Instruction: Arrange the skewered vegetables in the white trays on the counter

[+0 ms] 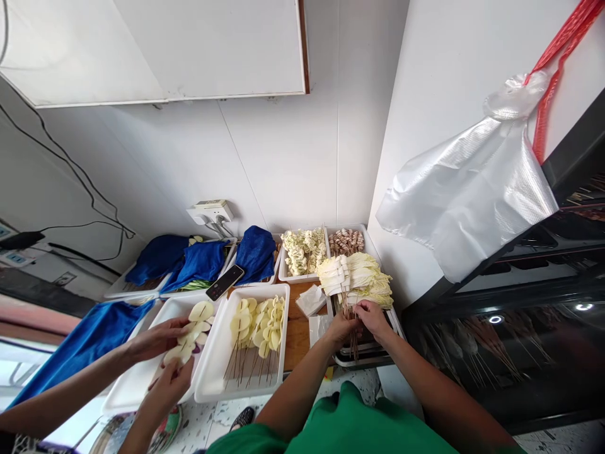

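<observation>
A bunch of Chinese cabbage skewers (362,277) spreads above a dark tray (394,323), its pale leaves pointing away from me. My left hand (344,330) is closed round the thin sticks just below the leaves. At the right side of those same sticks, the fingers of my right hand (374,318) are pinched together. Sticks poke out below my left hand over the tray. Just left of the bunch lie some white napkins (312,300) on the wooden surface (297,328).
A co-worker's hands (172,359) hold potato slices at left. Potato skewers fill a white tray (204,392); a phone (225,282) lies behind it. Blue cloths (255,252) cover other trays. A plastic bag (472,183) hangs at right beside a dark cabinet (510,397).
</observation>
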